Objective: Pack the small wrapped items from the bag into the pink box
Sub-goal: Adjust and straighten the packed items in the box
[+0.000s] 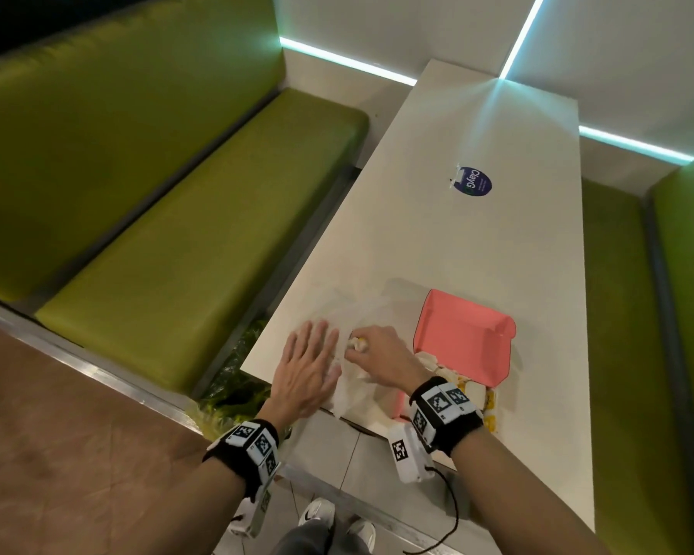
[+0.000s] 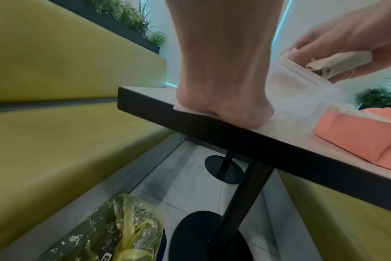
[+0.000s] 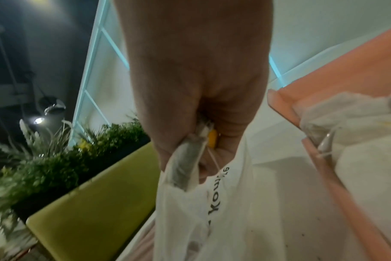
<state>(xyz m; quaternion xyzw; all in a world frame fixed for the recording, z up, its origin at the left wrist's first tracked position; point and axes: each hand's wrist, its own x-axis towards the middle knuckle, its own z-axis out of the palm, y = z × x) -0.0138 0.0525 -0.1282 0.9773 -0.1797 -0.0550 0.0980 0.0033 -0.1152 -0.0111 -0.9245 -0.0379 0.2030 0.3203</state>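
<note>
Lifting a wrapped item (image 1: 357, 343) from the bag (image 1: 357, 390), right hand (image 1: 381, 354) fingers pinching it; left hand (image 1: 309, 370) flat, pinning bag. Next: across right into pink box (image 1: 463, 334).

The head camera is looking steeply down from above at the white table (image 1: 477, 242), framing both forearms. The left wrist camera is sitting below the table (image 2: 246, 141) edge, looking upward along the palm. The right wrist camera is pointing close along the hand. All three are sharing the pink box (image 1: 463, 338) (image 2: 355, 136) (image 3: 337, 84).
</note>
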